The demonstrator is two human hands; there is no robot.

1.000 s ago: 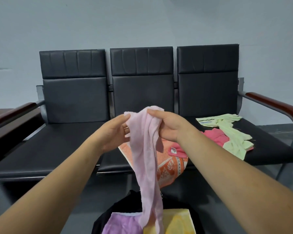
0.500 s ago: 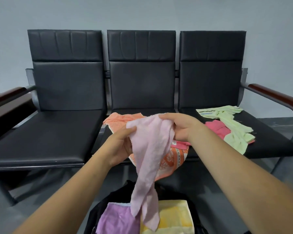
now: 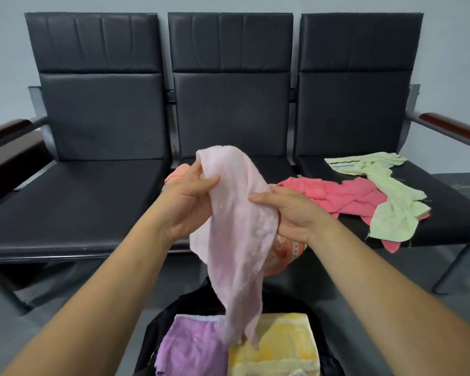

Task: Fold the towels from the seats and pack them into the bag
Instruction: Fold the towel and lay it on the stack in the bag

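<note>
- Grey wall (image 3: 228, 4) backs a row of three black seats (image 3: 92, 207); the bag (image 3: 152, 335) stands open on the floor in front of the middle one.
- The pink towel (image 3: 236, 226) is in the air between both hands, in front of the middle seat. Its loose tail hangs down to the bag's mouth.
- It is probably held this high so the cloth hangs free and its edges can be found.
- The left hand (image 3: 190, 204) has the top edge, with its fingers (image 3: 194, 172) behind the cloth and the thumb in front, clamped on it. This hand seems to bear the weight.
- The right hand (image 3: 288, 213) sits lower on the right side. Its thumb lies across the front and its fingers curl behind, also clamped on the towel, likely feeling along for a corner.
- The towel is bunched and twisted, so I judge the fold not yet begun. It needs spreading by its corners first.
- The bag sits right under the hands, which suits dropping a folded towel straight in.
- A purple towel (image 3: 193, 346) and a yellow towel (image 3: 280, 346) already lie folded side by side inside.
- Waiting their turn, an orange towel (image 3: 282, 253) hangs over the middle seat's front edge, mostly hidden behind the hands.
- A coral towel (image 3: 337, 196) lies crumpled on the right seat, with a green towel (image 3: 391, 202) across it.
</note>
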